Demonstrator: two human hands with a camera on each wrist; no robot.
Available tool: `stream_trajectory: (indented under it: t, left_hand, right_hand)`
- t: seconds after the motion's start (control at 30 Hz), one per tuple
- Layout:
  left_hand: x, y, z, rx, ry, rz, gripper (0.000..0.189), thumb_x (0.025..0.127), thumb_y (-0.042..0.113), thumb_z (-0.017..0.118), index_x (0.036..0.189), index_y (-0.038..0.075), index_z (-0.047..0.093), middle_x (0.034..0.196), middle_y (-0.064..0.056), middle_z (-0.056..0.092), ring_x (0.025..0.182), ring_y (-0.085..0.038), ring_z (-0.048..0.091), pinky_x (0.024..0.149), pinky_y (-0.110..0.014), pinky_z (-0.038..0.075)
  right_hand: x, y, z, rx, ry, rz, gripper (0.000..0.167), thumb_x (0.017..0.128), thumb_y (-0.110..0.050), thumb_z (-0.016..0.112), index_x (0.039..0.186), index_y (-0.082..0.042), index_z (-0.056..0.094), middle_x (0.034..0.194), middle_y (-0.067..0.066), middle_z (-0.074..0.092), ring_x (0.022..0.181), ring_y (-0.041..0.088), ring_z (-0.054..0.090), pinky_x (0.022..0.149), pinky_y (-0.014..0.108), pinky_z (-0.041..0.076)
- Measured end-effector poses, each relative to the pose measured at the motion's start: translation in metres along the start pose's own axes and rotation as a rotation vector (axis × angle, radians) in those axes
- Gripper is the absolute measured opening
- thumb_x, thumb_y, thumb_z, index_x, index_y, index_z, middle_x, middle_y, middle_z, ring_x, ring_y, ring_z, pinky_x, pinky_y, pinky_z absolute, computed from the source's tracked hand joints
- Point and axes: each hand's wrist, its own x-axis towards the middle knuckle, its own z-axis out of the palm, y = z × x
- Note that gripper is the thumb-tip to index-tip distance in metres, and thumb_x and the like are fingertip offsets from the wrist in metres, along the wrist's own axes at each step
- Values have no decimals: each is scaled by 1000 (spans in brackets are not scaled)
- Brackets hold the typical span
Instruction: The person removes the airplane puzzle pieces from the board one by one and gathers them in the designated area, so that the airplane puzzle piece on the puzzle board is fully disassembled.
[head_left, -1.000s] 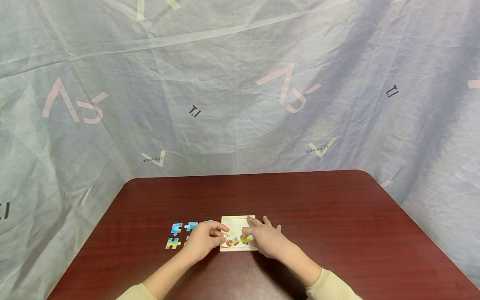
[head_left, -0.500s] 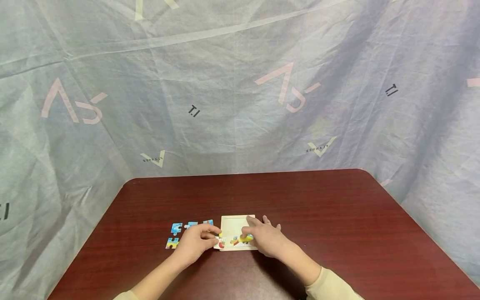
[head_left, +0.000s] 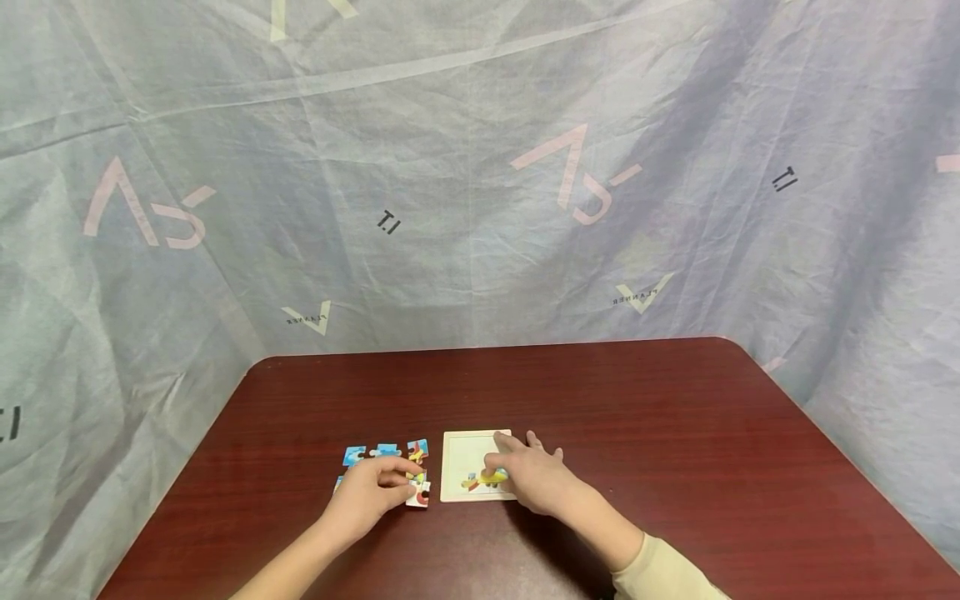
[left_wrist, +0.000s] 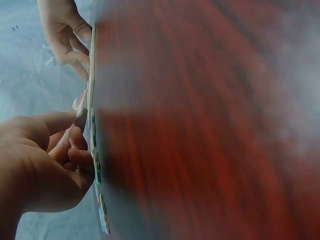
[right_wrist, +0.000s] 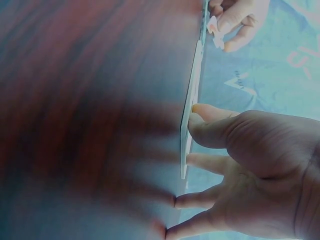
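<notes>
My left hand point(head_left: 366, 495) pinches a white and red jigsaw piece point(head_left: 422, 498) between thumb and fingers, left of a pale puzzle tray point(head_left: 446, 467). The left wrist view shows that piece point(left_wrist: 80, 104) raised at the fingertips. Over the tray's right side lies my right hand point(head_left: 534, 478), its fingers spread. Its fingertips touch the tray and the table, as the right wrist view shows. Joined pieces with yellow and red print point(head_left: 471, 482) sit along the tray's lower part. My right hand partly hides them.
Several loose jigsaw pieces lie left of the tray, among them a blue piece point(head_left: 354, 456) and a red and yellow piece point(head_left: 417, 450). My left hand covers some. Grey printed cloth point(head_left: 472, 250) hangs behind the dark red table point(head_left: 637, 408).
My left hand has moved left, off the tray, carrying the white and red jigsaw piece over beside the loose ones. My right hand has stayed in place.
</notes>
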Motion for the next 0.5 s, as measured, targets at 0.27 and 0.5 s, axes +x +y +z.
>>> stream_trajectory:
  t: [0.27,0.5]
  left_hand:
    - [-7,-3,-8,18,36,-46,19,88,11,77,107,13,75,88,0,73,83,-17,66,69,-36,52]
    - [-11,-9,-15,40,74,-52,19,87,12,79,106,13,75,88,1,73,80,-16,66,66,-32,51]
  right_hand:
    - [0,0,0,3,1,-7,23,90,-6,75,95,-26,64,149,19,48,124,68,42,74,86,35]
    - [0,0,0,3,-7,-2,22,90,-7,75,96,-26,64,149,19,48,124,67,42,75,86,36]
